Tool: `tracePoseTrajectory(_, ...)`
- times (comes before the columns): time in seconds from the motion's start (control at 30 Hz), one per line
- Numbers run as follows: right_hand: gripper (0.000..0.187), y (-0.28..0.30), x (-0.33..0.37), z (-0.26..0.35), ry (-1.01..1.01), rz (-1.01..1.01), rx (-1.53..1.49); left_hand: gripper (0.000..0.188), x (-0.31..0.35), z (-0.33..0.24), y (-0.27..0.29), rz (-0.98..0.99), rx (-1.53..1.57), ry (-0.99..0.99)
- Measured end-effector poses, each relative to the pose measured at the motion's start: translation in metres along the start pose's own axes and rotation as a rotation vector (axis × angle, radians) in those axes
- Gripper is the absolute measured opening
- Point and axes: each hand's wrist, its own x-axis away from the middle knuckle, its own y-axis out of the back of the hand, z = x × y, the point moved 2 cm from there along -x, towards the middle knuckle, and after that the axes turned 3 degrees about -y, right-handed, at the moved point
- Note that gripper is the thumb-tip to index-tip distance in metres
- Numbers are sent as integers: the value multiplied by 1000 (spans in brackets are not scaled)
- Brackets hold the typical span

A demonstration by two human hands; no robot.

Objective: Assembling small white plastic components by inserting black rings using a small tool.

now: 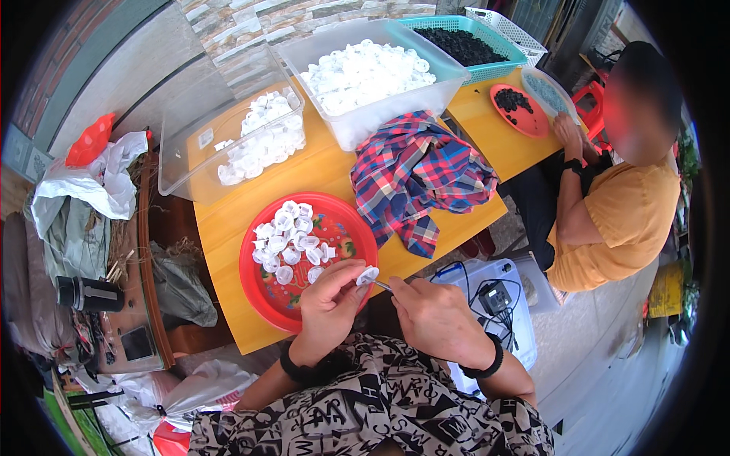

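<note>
My left hand (331, 304) pinches a small round white plastic part (367, 276) between thumb and fingertips, just past the near right rim of a red patterned tray (257, 296). In my right hand (441, 319) is a thin metal tool (382, 286), its tip meeting the part; its exact kind is hidden by my fingers. Several similar white plastic parts (285, 242) lie loosely piled on the tray's far left half.
Behind the tray stand a clear bin (173, 169) and a larger translucent bin (342, 125) of white parts. A plaid cloth (414, 175) lies beside them on the yellow table (220, 258). At right, a co-worker (616, 220) sits near a red plate (532, 125) of black pieces.
</note>
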Motion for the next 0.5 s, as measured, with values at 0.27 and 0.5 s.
tracePoseTrajectory(0.27,20,-12,-6,13,95,84,149,32,6,8,7,-36,45,16)
tracePoseTrajectory(0.5,24,-24,-9,14,77,10,61,33,12,17,31,-87,171,218)
